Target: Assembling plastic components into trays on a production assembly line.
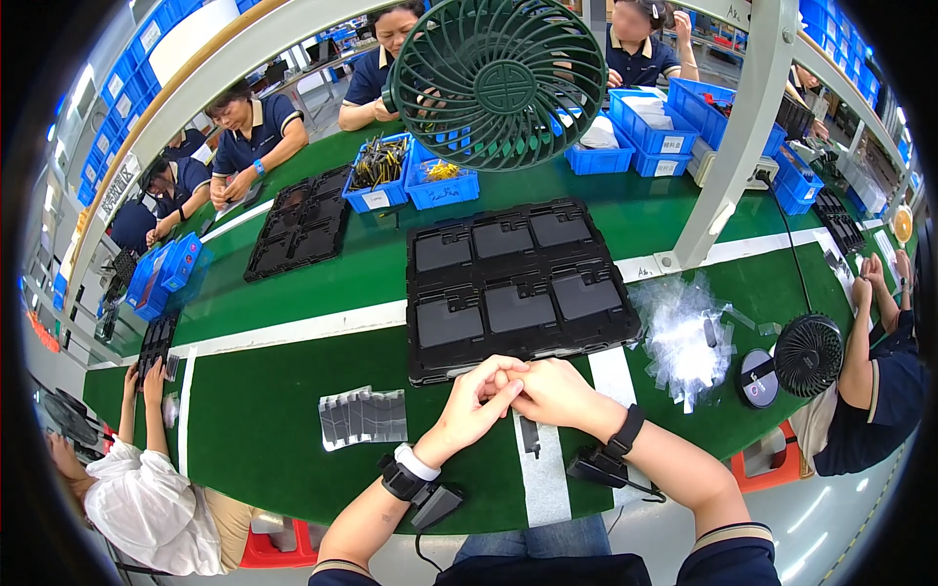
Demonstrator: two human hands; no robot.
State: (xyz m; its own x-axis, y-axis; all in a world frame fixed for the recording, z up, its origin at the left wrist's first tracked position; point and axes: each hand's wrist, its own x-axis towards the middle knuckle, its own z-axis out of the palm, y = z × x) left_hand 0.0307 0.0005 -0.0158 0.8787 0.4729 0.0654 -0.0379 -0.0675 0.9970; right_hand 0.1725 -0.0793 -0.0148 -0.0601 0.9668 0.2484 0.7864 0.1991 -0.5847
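My left hand (475, 402) and my right hand (555, 393) meet just in front of the large black tray (508, 269), fingers closed and pressed together. Whatever they hold between them, if anything, is hidden. Beneath them, a small dark flat piece (531, 439) lies on a white strip (543, 488) across the green table. The tray has several pockets, each with a dark grey flat panel (515, 307) in it. Left of my hands lies a fanned row of dark-and-clear film pieces (362, 418). To the right spreads a loose heap of clear plastic film (684, 342).
A large green fan (498, 83) hangs over the far side; a small black fan (809, 354) stands right. A metal post (738, 137) rises from the table. Blue bins (445, 186) and another black tray (298, 225) sit farther back. Co-workers (256, 137) sit around the table.
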